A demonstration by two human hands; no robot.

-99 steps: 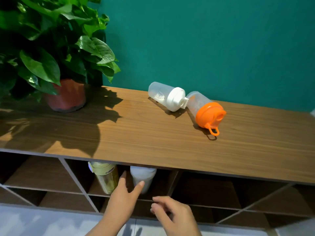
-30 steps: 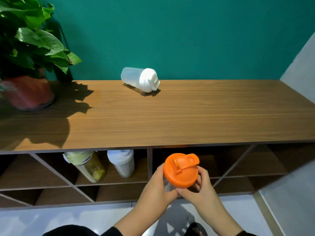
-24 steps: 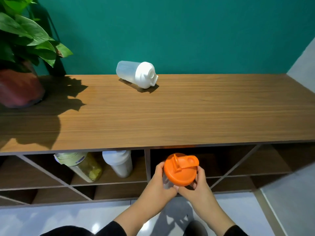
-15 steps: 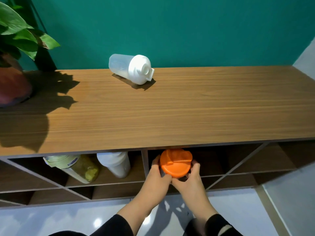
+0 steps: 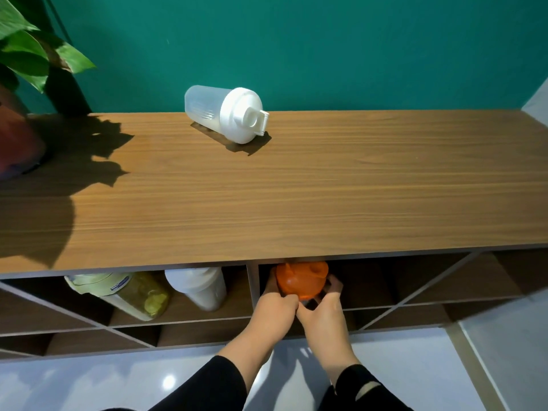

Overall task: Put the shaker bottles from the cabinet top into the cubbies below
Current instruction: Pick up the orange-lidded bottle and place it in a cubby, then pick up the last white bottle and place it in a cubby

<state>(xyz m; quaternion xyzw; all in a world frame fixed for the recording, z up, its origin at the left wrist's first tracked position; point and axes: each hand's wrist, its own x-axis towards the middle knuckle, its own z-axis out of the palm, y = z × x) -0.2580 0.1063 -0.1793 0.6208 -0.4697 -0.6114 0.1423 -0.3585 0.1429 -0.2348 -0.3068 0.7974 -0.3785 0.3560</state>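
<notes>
Both hands hold an orange-lidded shaker bottle [image 5: 301, 278] just inside the upper cubby [image 5: 370, 280] right of the central divider; only its lid shows under the cabinet top's edge. My left hand [image 5: 274, 310] grips it from the left, my right hand [image 5: 321, 312] from the right. A clear shaker bottle with a white lid [image 5: 225, 115] lies on its side at the back of the wooden cabinet top [image 5: 296, 197]. In the cubby to the left stand a white shaker [image 5: 198, 287] and a tilted green-lidded bottle [image 5: 124, 293].
A potted plant [image 5: 20, 93] stands at the cabinet top's left end and casts a wide shadow. A teal wall backs the cabinet. Diagonal dividers split the cubbies. Glossy pale floor lies below, and a white wall closes in at the right.
Both hands have carried the orange-lidded shaker from in front of the cabinet forward into the cubby, so its lid is now partly under the top's edge. The view has tilted down slightly.
</notes>
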